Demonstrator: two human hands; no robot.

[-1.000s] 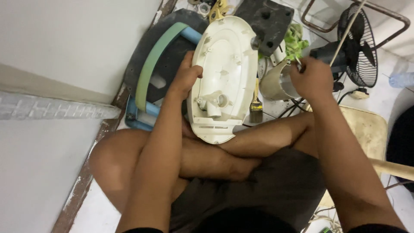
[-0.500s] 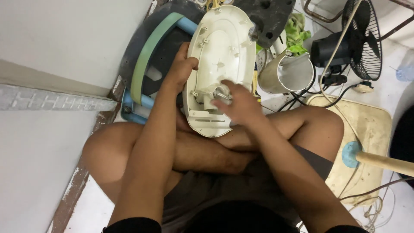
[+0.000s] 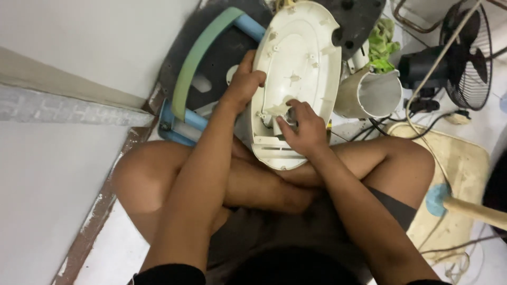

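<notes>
Cream plastic, hard and ribbed on its inner face: the oval housing shell, resting tilted on the crossed legs, narrow end pointing far, broad slotted end near.

Left hand clamped on the shell's left rim, thumb hooked over the edge, fingers wrapped behind and out of sight. Right hand lying on the inner face near the broad end, fingers curled together and pinching at something small by the moulded posts; whether a screw or a clip, cannot tell, being hidden under the fingertips.

Judging by its thin wall and hollow form: light, stiff, a little springy, smooth enough to slide on bare skin. Likely brittle at the screw posts and thin ribs, so better gripped along the rim, as the left hand is doing, than by any of the raised bits inside.

Moving outward: just left of the shell, lying flat, a dark round base with a pale green curved band and blue tubes. Just right of the shell, a cream cylinder, open end showing. Beyond it, a green rag. Farther right, a black fan with wire guard, cables trailing toward a worn beige board. Near right, a wooden handle with blue end lying across that board. At left, a white wall meeting the floor.
</notes>
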